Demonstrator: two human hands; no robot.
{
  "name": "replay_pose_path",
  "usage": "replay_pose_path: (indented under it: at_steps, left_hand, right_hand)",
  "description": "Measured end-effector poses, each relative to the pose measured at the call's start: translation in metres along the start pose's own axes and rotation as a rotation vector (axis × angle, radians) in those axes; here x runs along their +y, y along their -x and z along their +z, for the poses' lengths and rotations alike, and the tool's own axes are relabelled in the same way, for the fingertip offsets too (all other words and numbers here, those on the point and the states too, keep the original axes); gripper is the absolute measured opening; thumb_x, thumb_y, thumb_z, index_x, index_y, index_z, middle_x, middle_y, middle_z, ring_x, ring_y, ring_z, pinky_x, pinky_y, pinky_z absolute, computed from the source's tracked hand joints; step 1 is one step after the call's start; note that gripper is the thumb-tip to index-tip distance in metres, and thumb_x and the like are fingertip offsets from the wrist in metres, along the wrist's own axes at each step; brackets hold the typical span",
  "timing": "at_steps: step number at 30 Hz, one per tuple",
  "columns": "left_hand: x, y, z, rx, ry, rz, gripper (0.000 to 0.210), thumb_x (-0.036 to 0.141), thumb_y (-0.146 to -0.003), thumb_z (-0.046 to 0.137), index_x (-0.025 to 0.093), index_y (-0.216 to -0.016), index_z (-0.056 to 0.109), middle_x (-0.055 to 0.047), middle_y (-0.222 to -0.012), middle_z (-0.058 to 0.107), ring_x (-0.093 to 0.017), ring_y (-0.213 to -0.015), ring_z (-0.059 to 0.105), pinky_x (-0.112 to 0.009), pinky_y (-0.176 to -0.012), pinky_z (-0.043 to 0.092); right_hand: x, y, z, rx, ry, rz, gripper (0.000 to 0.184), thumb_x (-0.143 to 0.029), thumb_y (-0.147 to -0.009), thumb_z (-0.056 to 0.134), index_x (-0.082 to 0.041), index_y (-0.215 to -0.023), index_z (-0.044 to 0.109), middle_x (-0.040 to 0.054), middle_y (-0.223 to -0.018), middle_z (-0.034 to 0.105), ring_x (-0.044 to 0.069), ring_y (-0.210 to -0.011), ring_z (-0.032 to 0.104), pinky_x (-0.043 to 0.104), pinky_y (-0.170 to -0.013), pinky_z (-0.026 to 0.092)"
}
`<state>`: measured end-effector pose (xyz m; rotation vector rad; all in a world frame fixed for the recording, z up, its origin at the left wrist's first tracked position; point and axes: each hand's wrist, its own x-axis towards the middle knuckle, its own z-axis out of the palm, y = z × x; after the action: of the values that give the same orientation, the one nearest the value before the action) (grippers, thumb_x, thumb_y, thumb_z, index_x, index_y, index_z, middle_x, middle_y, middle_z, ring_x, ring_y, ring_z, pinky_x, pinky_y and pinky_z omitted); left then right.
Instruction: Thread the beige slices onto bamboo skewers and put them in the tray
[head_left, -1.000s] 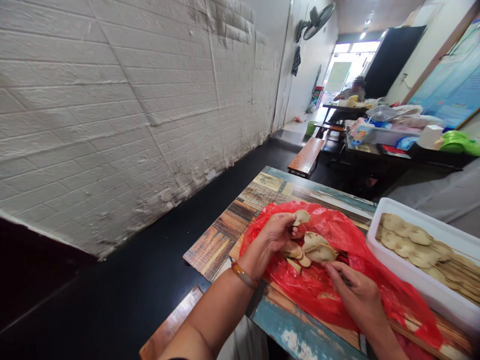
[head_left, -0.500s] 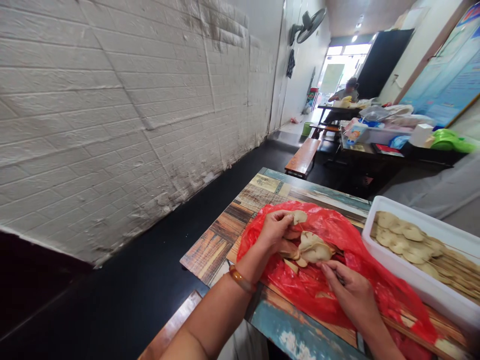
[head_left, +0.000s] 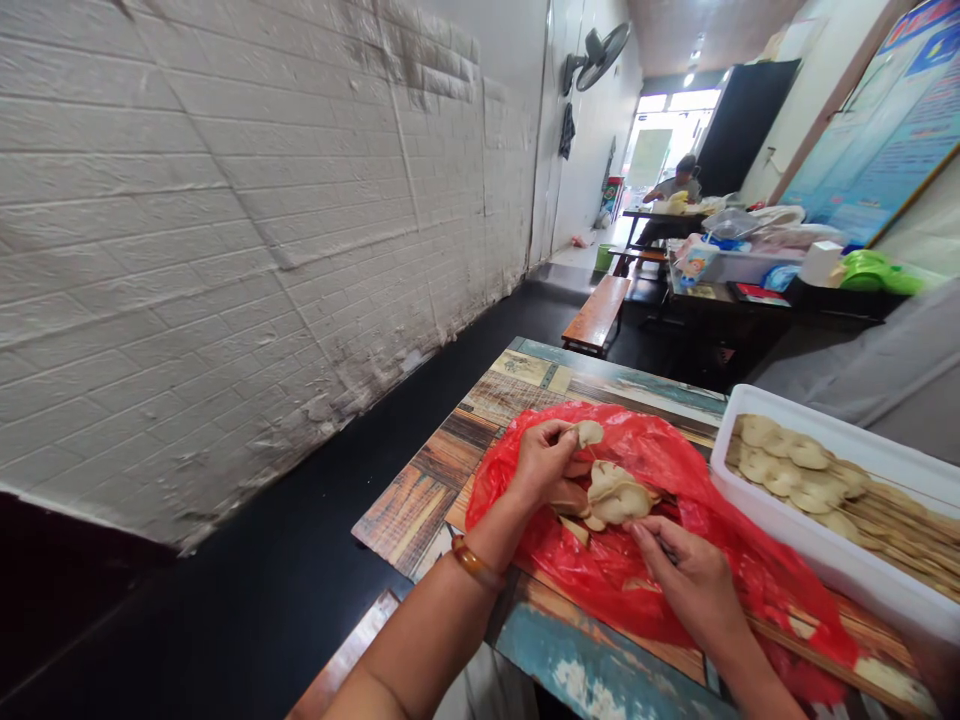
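Observation:
My left hand (head_left: 541,462) is closed, pinching a thin, pale round slice (head_left: 590,433) between thumb and fingertips over a red plastic bag (head_left: 645,440). Fingers of my right hand (head_left: 686,570) are pressed together at the lower edge of a bunch of folded pale slices (head_left: 616,495); any stick inside that bunch is hidden. Several more slices lie in the open bag beneath both hands. Right of the bag, a white plastic tub (head_left: 724,455) holds rows of similar slices threaded on thin wooden skewers (head_left: 900,530).
The bag lies on a wood-patterned table (head_left: 420,490). Skewers (head_left: 802,645) lie by its right end. A bench (head_left: 598,312) stands beyond, with a cluttered table (head_left: 720,292) behind. A person (head_left: 679,185) sits at a farther table. A white brick-patterned wall (head_left: 262,220) runs along the left.
The view has shifted slightly, so the scene sits a little further left. Both hands keep almost the same places, and the bunch by my right hand has turned slightly.

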<state>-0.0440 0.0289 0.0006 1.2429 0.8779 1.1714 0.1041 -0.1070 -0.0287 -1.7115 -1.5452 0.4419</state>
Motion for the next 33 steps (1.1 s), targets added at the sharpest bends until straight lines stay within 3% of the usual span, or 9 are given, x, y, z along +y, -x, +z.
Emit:
replay_pose_path:
  at_steps: [5,13,19,27,33]
  left_hand:
    - [0.0014,0.0024,0.0020,-0.031,0.074,-0.102,0.016,0.028,-0.067,0.065,0.013,-0.061,0.063,0.001,-0.057,0.054,-0.009,-0.053,0.046,-0.020,-0.052,0.035]
    - [-0.0060,-0.0018,-0.0005,-0.160,0.493,-0.305,0.038,0.044,-0.063,0.075,0.012,-0.080,0.064,-0.004,-0.073,0.061,-0.013,-0.063,0.056,-0.025,-0.060,0.047]
    - [-0.0047,0.0024,0.0016,-0.259,0.514,-0.370,0.038,0.041,-0.056,0.081,0.012,-0.074,0.063,-0.003,-0.067,0.060,-0.011,-0.058,0.055,-0.024,-0.059,0.044]
    - [-0.0076,-0.0011,0.0008,-0.136,0.506,-0.412,0.041,0.040,-0.050,0.083,0.011,-0.072,0.064,-0.006,-0.068,0.065,-0.012,-0.056,0.056,-0.023,-0.055,0.041]
    - [-0.0053,-0.0002,0.0026,-0.099,0.492,-0.400,0.040,0.040,-0.051,0.082,0.011,-0.070,0.062,-0.006,-0.067,0.065,-0.010,-0.052,0.054,-0.022,-0.051,0.036]
  right_hand:
    - [-0.0006,-0.0001,0.0008,-0.027,-0.100,0.060,0.034,-0.045,-0.087,0.046,-0.020,-0.079,0.068,-0.0037,-0.049,0.052,0.013,-0.046,0.052,0.021,-0.047,0.041]
    - [-0.0020,-0.0016,-0.0003,-0.066,-0.294,0.147,0.036,-0.047,-0.087,0.048,-0.016,-0.084,0.067,-0.0049,-0.047,0.048,0.012,-0.044,0.048,0.022,-0.046,0.040]
    - [0.0014,-0.0018,0.0025,-0.057,-0.222,0.125,0.035,-0.046,-0.085,0.050,-0.018,-0.078,0.068,-0.0045,-0.048,0.049,0.011,-0.044,0.048,0.021,-0.045,0.040]
    - [0.0051,-0.0021,0.0045,-0.101,-0.185,0.123,0.035,-0.046,-0.086,0.049,-0.018,-0.085,0.069,-0.0038,-0.049,0.052,0.013,-0.046,0.052,0.021,-0.045,0.042]
    - [0.0010,-0.0015,0.0050,-0.033,-0.118,0.066,0.033,-0.044,-0.086,0.048,-0.019,-0.079,0.069,-0.0014,-0.055,0.062,0.014,-0.050,0.058,0.022,-0.050,0.046]
